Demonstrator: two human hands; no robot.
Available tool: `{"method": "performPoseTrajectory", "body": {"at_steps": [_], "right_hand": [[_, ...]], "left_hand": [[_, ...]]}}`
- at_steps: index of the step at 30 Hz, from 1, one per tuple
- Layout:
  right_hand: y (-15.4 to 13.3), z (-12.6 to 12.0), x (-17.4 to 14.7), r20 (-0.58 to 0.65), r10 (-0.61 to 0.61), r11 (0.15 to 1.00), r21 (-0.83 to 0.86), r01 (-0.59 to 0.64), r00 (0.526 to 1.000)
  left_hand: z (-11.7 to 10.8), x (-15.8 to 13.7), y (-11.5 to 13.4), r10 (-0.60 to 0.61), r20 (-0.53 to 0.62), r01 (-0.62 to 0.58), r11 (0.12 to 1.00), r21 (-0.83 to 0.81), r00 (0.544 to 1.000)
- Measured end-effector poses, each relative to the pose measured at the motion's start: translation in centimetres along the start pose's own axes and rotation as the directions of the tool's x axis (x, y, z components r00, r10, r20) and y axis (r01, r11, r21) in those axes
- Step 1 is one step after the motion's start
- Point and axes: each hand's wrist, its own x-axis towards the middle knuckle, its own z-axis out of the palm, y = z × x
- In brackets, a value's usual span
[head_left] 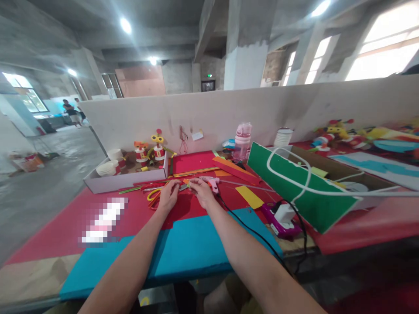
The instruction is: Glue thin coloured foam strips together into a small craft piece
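Note:
Over the red table covering, my left hand (pixel 168 196) and my right hand (pixel 200 192) meet with fingertips close together, both pinched. Between them shows a small orange piece (pixel 186 181), perhaps paper, with a bit of green beside the right fingertips. Fingers partly cover it, so its shape cannot be made out. Just beyond my right hand lies a pink hot glue gun (pixel 212 183). Scissors with yellow handles (pixel 153 195) lie beside and partly behind my left hand. Red and green strips (pixel 129 190) are scattered around them.
A shallow box (pixel 127 181) at the left holds toy figures (pixel 158 150) and white cups (pixel 108 168). A green board (pixel 294 185) leans at the right, near a purple power strip (pixel 281 222). A pink bottle (pixel 242 141) stands behind. Blue sheeting (pixel 193 244) covers the front edge.

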Motion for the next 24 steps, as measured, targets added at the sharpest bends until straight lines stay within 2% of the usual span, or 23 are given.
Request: {"method": "performPoseTrajectory", "body": {"at_steps": [4, 8, 13, 17, 24], "right_hand": [[0.53, 0.41, 0.00, 0.021, -0.042, 0.999, -0.022, 0.042, 0.999], [0.74, 0.62, -0.15, 0.042, -0.030, 0.998, -0.061, 0.032, 0.999], [0.69, 0.56, -0.29, 0.025, 0.000, 1.000, -0.029, 0.001, 1.000], [0.73, 0.58, -0.52, 0.056, 0.030, 0.999, -0.042, -0.027, 0.998], [0.82, 0.44, -0.60, 0.075, 0.058, 0.996, -0.066, -0.053, 0.995]], "left_hand": [[0.05, 0.18, 0.25, -0.062, 0.092, 0.074, 0.989, -0.130, 0.994], [0.44, 0.21, 0.21, -0.057, 0.165, 0.080, 0.987, -0.139, 0.985], [0.49, 0.30, -0.07, -0.032, 0.150, 0.055, 0.986, -0.155, 0.988], [0.22, 0.34, 0.03, -0.028, 0.120, 0.049, 0.984, -0.171, 0.992], [0.27, 0.32, -0.04, -0.130, 0.115, 0.158, 0.946, -0.282, 0.985]]}}
